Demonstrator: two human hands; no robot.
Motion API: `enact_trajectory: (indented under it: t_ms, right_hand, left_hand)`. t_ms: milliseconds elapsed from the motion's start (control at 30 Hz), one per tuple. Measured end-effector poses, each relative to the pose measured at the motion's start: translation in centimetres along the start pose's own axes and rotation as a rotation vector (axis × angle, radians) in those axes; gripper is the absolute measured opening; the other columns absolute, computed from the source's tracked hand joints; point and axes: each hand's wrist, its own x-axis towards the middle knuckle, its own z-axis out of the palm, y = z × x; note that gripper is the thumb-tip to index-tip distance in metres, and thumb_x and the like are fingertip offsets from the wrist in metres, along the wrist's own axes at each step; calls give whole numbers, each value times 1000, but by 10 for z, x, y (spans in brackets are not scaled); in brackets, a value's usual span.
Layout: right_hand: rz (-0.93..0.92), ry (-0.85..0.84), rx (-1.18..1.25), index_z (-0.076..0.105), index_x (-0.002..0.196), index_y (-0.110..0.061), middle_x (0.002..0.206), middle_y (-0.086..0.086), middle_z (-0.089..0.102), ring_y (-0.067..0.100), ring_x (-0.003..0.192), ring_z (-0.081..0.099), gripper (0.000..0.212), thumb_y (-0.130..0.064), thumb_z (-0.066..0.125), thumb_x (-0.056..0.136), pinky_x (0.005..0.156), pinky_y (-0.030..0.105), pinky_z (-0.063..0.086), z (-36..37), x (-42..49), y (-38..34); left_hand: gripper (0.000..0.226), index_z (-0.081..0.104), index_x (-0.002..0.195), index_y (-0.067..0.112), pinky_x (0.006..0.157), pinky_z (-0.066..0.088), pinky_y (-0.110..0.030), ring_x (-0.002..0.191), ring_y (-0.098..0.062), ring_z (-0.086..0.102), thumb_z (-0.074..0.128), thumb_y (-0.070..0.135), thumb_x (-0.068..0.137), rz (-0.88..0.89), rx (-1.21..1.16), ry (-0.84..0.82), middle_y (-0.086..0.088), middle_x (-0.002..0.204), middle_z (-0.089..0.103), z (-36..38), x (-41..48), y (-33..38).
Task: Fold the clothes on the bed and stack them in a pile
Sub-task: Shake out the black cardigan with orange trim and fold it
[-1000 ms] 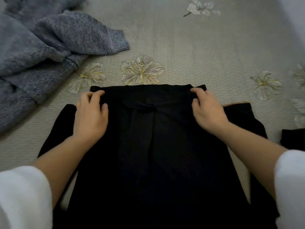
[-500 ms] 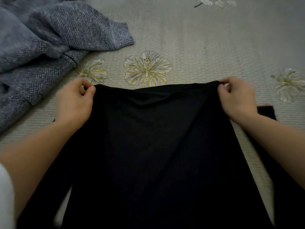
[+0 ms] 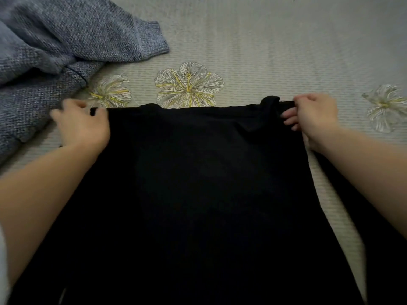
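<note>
Both hands are grasping the black garment [image 3: 198, 183]: the left hand [image 3: 81, 125], blurred, is pinching its far left corner at nine o'clock, and the right hand [image 3: 315, 119] is curling its fingers round the bunched far right corner at three o'clock. Between them the garment is lying spread on the bed [image 3: 275, 51], its far edge touching a printed flower [image 3: 189, 84] at twelve o'clock. A grey knit sweater [image 3: 55, 51] is lying crumpled at ten o'clock, just beside the left hand.
</note>
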Motion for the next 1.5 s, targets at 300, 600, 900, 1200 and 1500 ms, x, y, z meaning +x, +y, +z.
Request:
enact_trajectory:
  t_ms: [300, 600, 900, 1200, 1500]
  right_hand:
    - [17, 28, -95, 55, 73, -13, 57, 3, 52, 7, 31, 45, 19, -17, 57, 91, 34, 19, 32, -4, 6, -1]
    - [304, 117, 389, 35, 139, -1, 103, 16, 58, 23, 77, 65, 39, -10, 24, 103, 55, 22, 55, -19, 26, -14]
    - [-110, 59, -33, 30, 138, -10, 108, 1, 58, 12, 98, 58, 65, -15, 64, 84, 83, 21, 47, -5, 0, 5]
    - [-445, -204, -1012, 1, 154, -21, 161, 4, -7, 21, 147, -12, 76, -64, 20, 94, 117, 41, -8, -1, -34, 51]
    - [-687, -366, -858, 16, 153, -15, 161, 5, 9, 17, 148, -2, 72, -49, 35, 91, 117, 33, -4, -25, -187, 61]
  left_hand:
    - [32, 63, 90, 14, 79, 58, -47, 76, -22, 66, 67, 44, 82, -172, -261, -78, -16, 96, 68, -13, 12, -6]
    - [30, 47, 129, 5, 47, 44, -5, 47, 12, 58, 43, 19, 101, -303, -647, -255, 2, 115, 57, -11, 39, -4]
    - [72, 25, 150, 15, 109, 28, -19, 122, -16, 46, 63, 25, 89, 355, -116, -130, -17, 150, 28, 5, -12, 7]
    - [67, 0, 152, 35, 117, -6, -44, 147, -28, -13, 16, 65, 93, 466, 563, -339, -12, 160, -10, 20, -34, -24]
    - [60, 13, 152, 30, 116, -5, -39, 147, -18, -11, 19, 51, 96, 703, 339, -422, -5, 161, 0, -36, -176, -56]
